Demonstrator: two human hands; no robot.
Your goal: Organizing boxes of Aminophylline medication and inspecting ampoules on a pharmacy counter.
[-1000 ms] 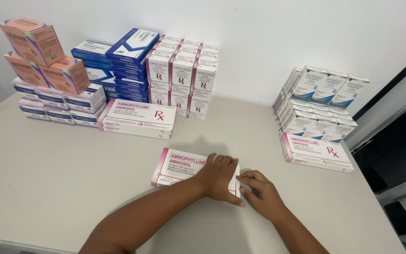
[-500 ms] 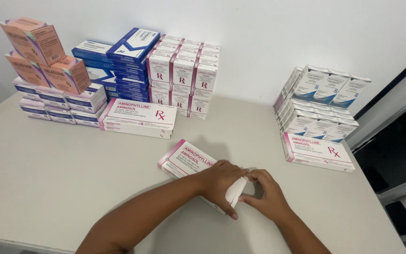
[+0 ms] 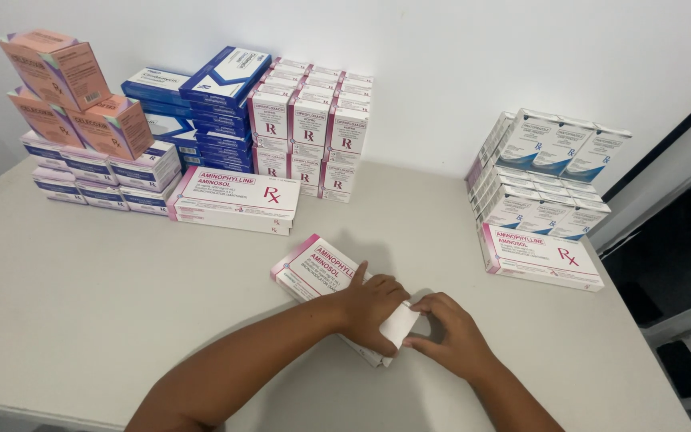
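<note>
A flat white and pink medicine box (image 3: pixel 317 268) lies slanted on the white table (image 3: pixel 105 320) in front of me. My left hand (image 3: pixel 373 308) grips its near end from above. My right hand (image 3: pixel 449 332) pinches the open white end flap (image 3: pixel 400 326) of the same box with thumb and fingers. The far half of the box shows past my left hand.
Against the wall stand stacks of medicine boxes: peach ones (image 3: pixel 65 96) at the far left, blue ones (image 3: pixel 201 100), white and pink ones (image 3: pixel 309 128). A flat white and pink box (image 3: pixel 233 200) lies before them. More white and blue boxes (image 3: pixel 541 172) sit at right, near the table edge (image 3: pixel 641 352).
The box has turned so its far end points away to the left and its near end has lifted. My right hand has pulled the end flap open.
</note>
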